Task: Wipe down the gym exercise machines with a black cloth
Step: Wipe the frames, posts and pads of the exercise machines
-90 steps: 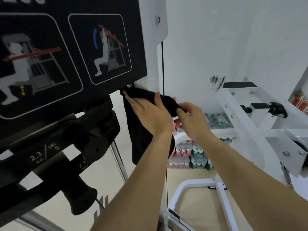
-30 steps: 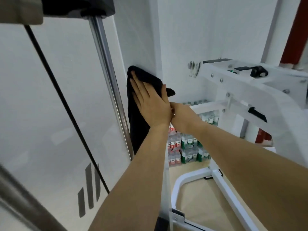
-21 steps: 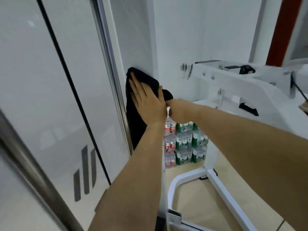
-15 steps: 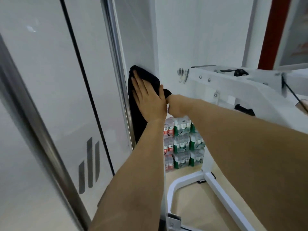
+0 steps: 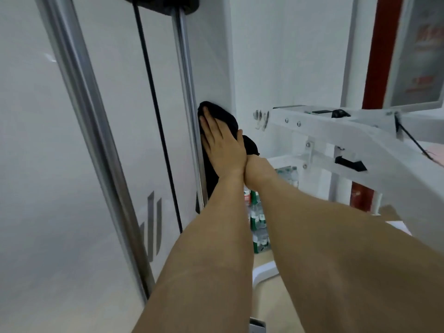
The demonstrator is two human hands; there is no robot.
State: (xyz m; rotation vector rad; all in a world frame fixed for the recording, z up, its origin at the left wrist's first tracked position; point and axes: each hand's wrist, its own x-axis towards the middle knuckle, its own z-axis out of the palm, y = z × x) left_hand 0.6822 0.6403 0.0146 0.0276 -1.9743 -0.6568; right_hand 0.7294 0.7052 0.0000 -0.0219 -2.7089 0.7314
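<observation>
Cloth (image 5: 227, 117) under left hand (image 5: 223, 147); bottles (image 5: 258, 219) beyond.

No legible txt: red poster (image 5: 426, 51) print blurred, panel logo (image 5: 151, 228) just slanted bars.

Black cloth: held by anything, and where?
Left hand presses the black cloth flat, near its top, against the white panel; right hand mostly hidden, grip unclear.

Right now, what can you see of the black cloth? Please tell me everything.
The black fabric cloth looks soft and bunched. It lies against the white upright panel of the machine, beside a shiny metal rod. The left hand presses on it with straight fingers. One part hangs below the hand; another shows at the right. The right hand is mostly hidden.
</observation>
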